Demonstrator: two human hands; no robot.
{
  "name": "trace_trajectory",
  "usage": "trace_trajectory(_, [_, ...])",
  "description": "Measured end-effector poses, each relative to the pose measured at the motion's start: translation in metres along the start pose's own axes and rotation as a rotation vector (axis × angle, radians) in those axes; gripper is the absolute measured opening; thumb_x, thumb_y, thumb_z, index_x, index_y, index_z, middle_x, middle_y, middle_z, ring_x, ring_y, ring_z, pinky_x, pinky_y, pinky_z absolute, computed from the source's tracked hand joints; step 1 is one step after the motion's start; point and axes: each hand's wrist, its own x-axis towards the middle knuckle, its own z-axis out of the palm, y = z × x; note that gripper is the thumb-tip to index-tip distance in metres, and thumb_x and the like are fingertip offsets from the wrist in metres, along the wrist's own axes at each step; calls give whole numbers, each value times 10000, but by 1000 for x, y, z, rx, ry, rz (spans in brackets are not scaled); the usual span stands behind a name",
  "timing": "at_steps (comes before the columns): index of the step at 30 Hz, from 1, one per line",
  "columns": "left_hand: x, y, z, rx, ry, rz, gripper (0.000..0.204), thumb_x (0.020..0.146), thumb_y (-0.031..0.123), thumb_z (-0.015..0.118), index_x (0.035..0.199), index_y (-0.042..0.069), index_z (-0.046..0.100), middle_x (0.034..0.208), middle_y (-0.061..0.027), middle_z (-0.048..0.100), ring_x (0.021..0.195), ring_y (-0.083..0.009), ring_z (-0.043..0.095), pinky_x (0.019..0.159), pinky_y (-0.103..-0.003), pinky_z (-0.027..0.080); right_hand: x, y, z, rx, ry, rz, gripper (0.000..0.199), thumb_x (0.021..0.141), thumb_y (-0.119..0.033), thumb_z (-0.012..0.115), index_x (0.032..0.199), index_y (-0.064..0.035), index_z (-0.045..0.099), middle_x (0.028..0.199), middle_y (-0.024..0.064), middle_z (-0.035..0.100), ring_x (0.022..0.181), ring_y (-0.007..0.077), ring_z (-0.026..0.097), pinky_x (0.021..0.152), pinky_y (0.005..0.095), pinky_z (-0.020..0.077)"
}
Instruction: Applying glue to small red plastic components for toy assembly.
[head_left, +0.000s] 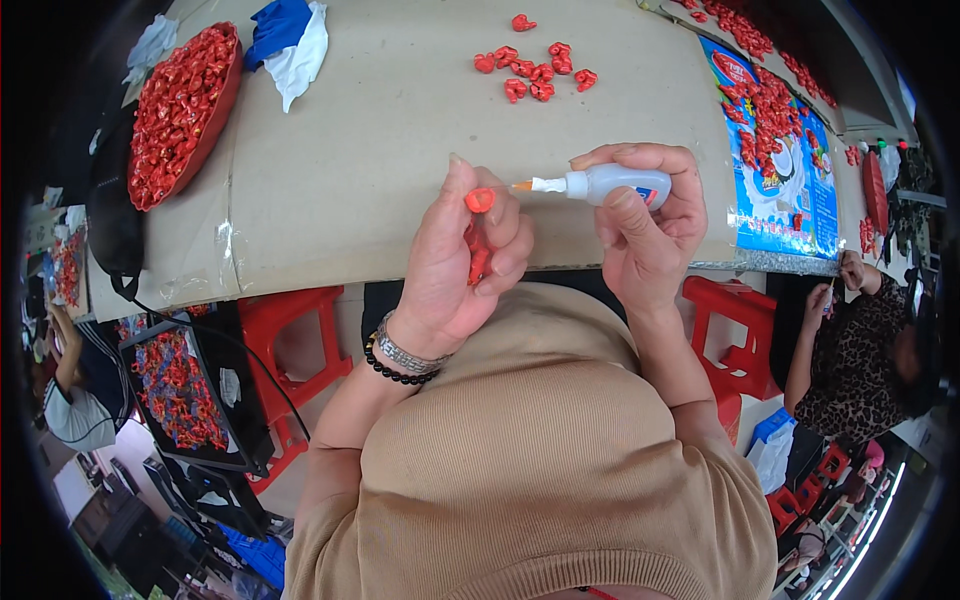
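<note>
My left hand grips a small red plastic piece between thumb and fingers, with more red showing lower in the palm. My right hand holds a small translucent glue bottle on its side. Its orange nozzle tip points left, just short of the red piece. Both hands hover over the near edge of the cardboard-covered table. A bracelet and a dark bead band circle my left wrist.
A cluster of finished red pieces lies further back. A red bowl heaped with red parts stands far left beside blue and white cloth. More red parts cover a blue sheet at right. Red stools stand below; another person sits right.
</note>
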Motion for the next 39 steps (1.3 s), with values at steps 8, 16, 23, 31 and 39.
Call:
trace_trajectory(8, [0,0,0,-13,7,-37,444,1002,476,307,758,120,411,578,19,275,498,-93,348,359,-208,230,-4,2,2,35,-32,-4,211,836,57,561,1032,8,502,964,167,641,882,177,625,795,289,496])
trace_trajectory(16, [0,-2,-4,-21,-3,-47,438,1002,472,312,765,122,426,572,20,280,487,-94,346,355,-213,223,-6,3,5,-3,-56,-6,217,827,77,539,1029,4,503,963,160,644,878,169,626,799,285,493])
trace_trajectory(23, [1,-2,-3,-39,8,-62,427,1006,454,318,761,119,418,580,18,274,483,-96,341,353,-213,220,-5,5,5,-34,-33,-15,221,824,78,544,1029,1,507,959,155,647,863,155,620,783,276,496])
trace_trajectory(31, [1,-2,-2,-57,23,-53,420,1009,443,315,753,122,405,588,19,266,495,-97,346,354,-212,221,-4,3,2,-34,-32,-80,230,825,87,548,1035,4,503,969,171,643,869,165,623,776,277,501])
trace_trajectory(39, [1,-1,-5,-37,0,7,393,992,480,346,781,156,417,652,19,337,528,-99,379,365,-206,240,-8,4,1,-62,-41,-101,243,825,90,551,1043,0,492,978,176,640,887,174,623,791,282,497])
